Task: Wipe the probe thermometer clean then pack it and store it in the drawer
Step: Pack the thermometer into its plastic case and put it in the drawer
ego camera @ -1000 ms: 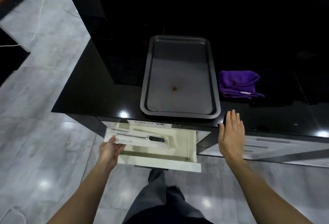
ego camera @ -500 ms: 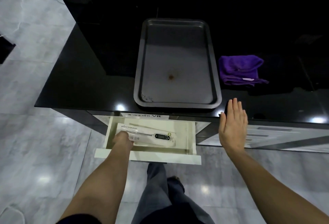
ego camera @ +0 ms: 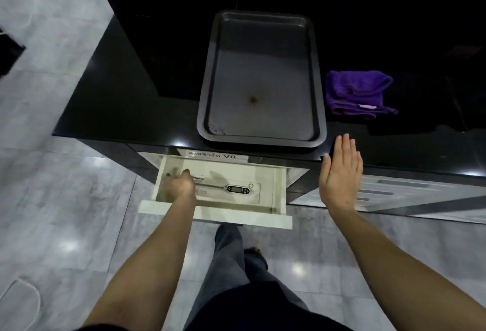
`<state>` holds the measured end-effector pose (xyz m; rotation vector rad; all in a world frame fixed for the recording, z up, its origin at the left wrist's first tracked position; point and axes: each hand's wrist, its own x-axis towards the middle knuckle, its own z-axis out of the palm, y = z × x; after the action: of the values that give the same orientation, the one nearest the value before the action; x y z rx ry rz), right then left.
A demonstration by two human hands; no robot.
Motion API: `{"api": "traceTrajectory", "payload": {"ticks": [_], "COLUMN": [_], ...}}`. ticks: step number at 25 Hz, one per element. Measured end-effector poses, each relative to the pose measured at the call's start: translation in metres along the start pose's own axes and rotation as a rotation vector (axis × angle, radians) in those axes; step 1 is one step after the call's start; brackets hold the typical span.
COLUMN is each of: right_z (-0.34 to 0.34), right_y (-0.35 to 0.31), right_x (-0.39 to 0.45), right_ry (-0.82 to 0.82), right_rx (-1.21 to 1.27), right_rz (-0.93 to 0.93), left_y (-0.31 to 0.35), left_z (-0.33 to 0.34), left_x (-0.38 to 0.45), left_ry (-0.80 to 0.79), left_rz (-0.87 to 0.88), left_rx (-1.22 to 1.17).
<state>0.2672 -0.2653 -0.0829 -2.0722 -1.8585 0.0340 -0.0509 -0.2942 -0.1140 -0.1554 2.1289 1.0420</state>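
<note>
The probe thermometer (ego camera: 231,188), white with a black display, lies in its clear-fronted white package (ego camera: 249,194) flat on the bottom of the open cream drawer (ego camera: 280,188). My left hand (ego camera: 181,186) reaches down into the drawer's left part and covers the package's left end, fingers curled on it. The probe's tip is hidden under that hand. My right hand (ego camera: 340,173) is held flat with fingers together, palm down, at the counter's front edge to the right of the drawer, holding nothing. A folded purple cloth (ego camera: 357,91) lies on the black counter.
A dark metal baking tray (ego camera: 207,110) with a small brown spot sits on the black counter (ego camera: 118,99) just above the drawer. More drawer fronts (ego camera: 394,191) run to the right. Below are a grey tiled floor (ego camera: 65,199) and my legs.
My left hand has carried the packaged thermometer from above the drawer's front edge down into the drawer, where it now lies flat. My right hand has stayed by the counter edge.
</note>
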Motion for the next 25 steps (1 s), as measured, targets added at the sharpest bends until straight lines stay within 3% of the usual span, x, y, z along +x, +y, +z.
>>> {"api": "traceTrajectory", "payload": {"ticks": [2, 3, 6, 8, 10, 25], "right_z": [0.000, 0.001, 0.000, -0.001, -0.002, -0.002], "right_y": [0.000, 0.000, -0.001, -0.001, -0.002, -0.002], "right_x": [0.000, -0.001, -0.001, -0.001, 0.000, 0.002], "right_ry": [-0.004, -0.005, -0.002, -0.008, -0.018, -0.037], "right_rx": [0.000, 0.001, 0.004, 0.007, 0.007, 0.006], "right_rz": [0.003, 0.005, 0.013, 0.011, 0.011, 0.023], "left_y": [-0.012, -0.018, -0.035, -0.036, -0.024, 0.030], "left_z": [-0.013, -0.018, -0.032, -0.032, -0.027, 0.018], "left_x": [-0.014, -0.021, -0.028, -0.029, -0.038, -0.041], "left_ry": [0.067, 0.122, 0.225, 0.064, -0.105, -0.288], "left_rz": [0.174, 0.174, -0.119, -0.347, -0.411, -0.460], "left_rx": [-0.155, -0.219, -0.471, -0.656, -0.707, -0.735]}}
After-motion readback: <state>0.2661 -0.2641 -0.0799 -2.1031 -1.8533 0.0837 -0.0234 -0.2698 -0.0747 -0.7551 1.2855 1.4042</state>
